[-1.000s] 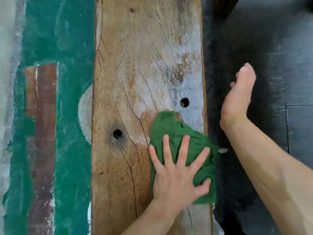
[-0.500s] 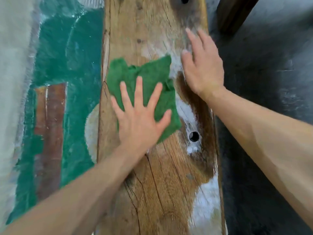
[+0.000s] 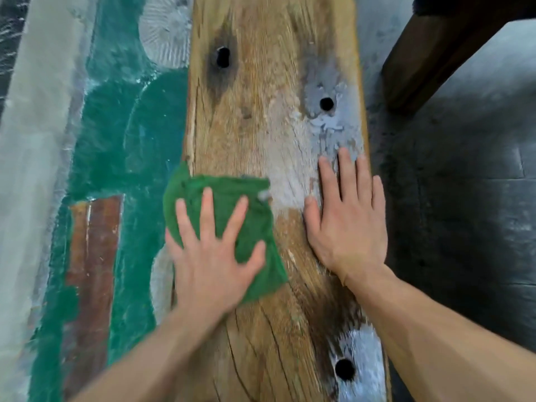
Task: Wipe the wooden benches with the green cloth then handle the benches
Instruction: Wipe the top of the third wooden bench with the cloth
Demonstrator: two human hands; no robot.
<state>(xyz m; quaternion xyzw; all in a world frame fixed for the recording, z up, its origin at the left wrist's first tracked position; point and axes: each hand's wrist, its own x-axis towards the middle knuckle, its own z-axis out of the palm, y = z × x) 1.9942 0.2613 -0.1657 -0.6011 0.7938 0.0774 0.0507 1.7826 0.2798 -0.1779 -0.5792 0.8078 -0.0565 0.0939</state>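
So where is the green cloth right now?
In the head view, the green cloth lies on the wooden bench's left edge, pressed under the left hand, beside the right hand.

I count one bench (image 3: pixel 261 126) under me, with three holes in its top. One cloth (image 3: pixel 232 198) lies on it. My two hands are on it: left hand (image 3: pixel 213 256), right hand (image 3: pixel 348 224).
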